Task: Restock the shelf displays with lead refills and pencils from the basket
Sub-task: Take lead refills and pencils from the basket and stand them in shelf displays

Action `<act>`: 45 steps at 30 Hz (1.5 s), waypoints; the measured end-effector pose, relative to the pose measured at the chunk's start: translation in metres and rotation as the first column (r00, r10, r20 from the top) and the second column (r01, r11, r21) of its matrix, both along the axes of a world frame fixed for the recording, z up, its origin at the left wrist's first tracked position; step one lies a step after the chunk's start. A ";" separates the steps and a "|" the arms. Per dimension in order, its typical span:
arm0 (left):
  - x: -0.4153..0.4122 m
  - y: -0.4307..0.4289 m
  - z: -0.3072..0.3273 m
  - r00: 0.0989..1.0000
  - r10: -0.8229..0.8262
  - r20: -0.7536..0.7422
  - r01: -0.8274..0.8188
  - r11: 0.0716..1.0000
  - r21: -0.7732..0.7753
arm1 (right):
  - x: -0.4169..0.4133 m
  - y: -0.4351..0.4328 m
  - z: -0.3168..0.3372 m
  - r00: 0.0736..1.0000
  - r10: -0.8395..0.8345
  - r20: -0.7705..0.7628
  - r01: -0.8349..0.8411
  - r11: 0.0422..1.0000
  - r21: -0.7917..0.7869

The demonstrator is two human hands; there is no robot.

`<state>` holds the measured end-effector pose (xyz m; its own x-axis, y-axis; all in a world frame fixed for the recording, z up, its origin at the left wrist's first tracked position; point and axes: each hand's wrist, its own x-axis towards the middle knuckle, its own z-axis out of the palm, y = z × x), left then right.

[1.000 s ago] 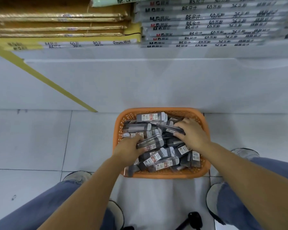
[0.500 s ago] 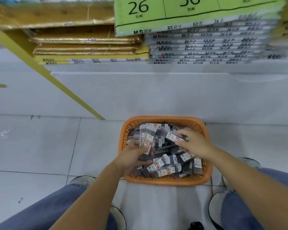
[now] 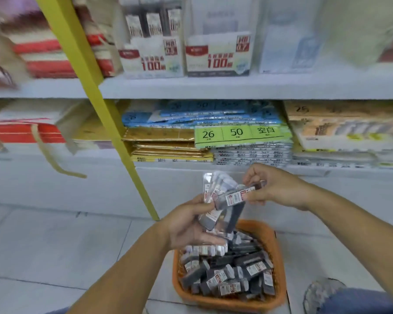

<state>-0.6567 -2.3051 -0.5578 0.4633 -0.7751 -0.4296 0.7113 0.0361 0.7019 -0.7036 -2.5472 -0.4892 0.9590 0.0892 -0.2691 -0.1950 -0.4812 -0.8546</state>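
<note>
An orange basket (image 3: 279, 264) on the floor holds several grey lead refill packs (image 3: 232, 275). My left hand (image 3: 186, 225) grips a fanned bunch of refill packs (image 3: 216, 193) above the basket. My right hand (image 3: 277, 189) pinches the end of one refill pack (image 3: 238, 197) that lies across the bunch. On the upper shelf stand display boxes (image 3: 218, 55) with red "100" print, marked HB 0.5 and HB 0.7.
A yellow shelf post (image 3: 114, 123) slants down to the floor left of my hands. The lower shelf holds stacked paper packs (image 3: 243, 137) and gold envelopes (image 3: 166, 143). Red boxes (image 3: 25, 130) sit at left. My shoe (image 3: 322, 293) is right of the basket.
Both hands have lifted out of the basket with refill packs. The view has tilted up, bringing the upper shelf and its display boxes into sight.
</note>
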 end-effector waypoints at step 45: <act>0.077 0.048 0.190 0.442 0.724 0.529 -0.705 0.645 -0.294 | 0.104 0.078 0.263 0.404 -0.080 0.911 0.324 0.944 -0.060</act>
